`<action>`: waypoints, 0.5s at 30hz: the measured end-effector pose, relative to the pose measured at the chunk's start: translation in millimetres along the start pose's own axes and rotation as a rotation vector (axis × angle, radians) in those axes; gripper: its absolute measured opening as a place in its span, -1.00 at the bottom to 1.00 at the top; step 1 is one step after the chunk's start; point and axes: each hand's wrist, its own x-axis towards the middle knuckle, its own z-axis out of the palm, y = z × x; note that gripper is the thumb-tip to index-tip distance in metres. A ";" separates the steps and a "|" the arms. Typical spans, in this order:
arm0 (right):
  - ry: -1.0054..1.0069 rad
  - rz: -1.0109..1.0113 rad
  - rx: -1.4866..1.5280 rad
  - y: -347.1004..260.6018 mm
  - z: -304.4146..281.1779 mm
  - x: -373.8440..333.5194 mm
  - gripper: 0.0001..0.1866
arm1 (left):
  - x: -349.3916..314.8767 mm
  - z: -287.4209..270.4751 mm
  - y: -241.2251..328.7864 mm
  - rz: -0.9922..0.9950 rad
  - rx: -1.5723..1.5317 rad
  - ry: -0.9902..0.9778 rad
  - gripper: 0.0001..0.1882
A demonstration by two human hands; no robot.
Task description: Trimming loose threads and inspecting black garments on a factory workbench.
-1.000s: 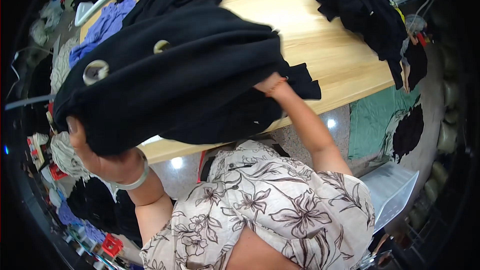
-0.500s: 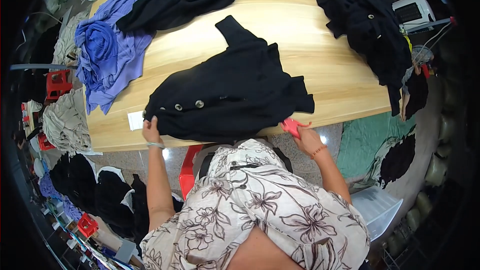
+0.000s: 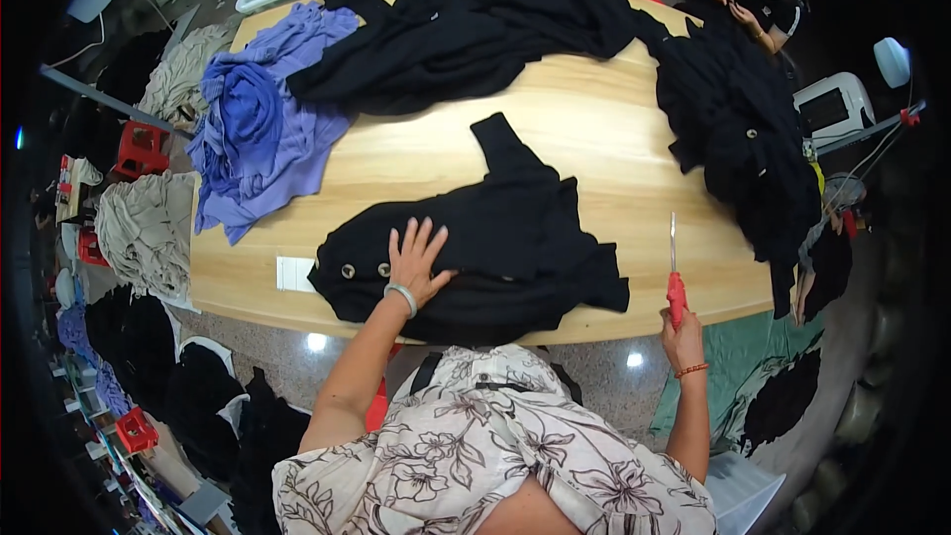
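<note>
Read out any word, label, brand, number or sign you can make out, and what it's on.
No text can be read.
White card on the wooden table: any print is too small to make out.
Black garment under the left hand: none legible.
Red-handled tool in the right hand: none legible.

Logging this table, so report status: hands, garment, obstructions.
Left hand spread on black garment. Right hand gripping red-handled tool, off garment. Nothing else atop garment.

A wooden table (image 3: 594,129) stands above a shiny, speckled floor (image 3: 272,339).
</note>
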 end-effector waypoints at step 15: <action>-0.083 -0.284 0.165 -254.6 101.9 233.6 -0.77 | 7.0 -56.9 -71.8 -0.064 -0.526 -0.349 -0.44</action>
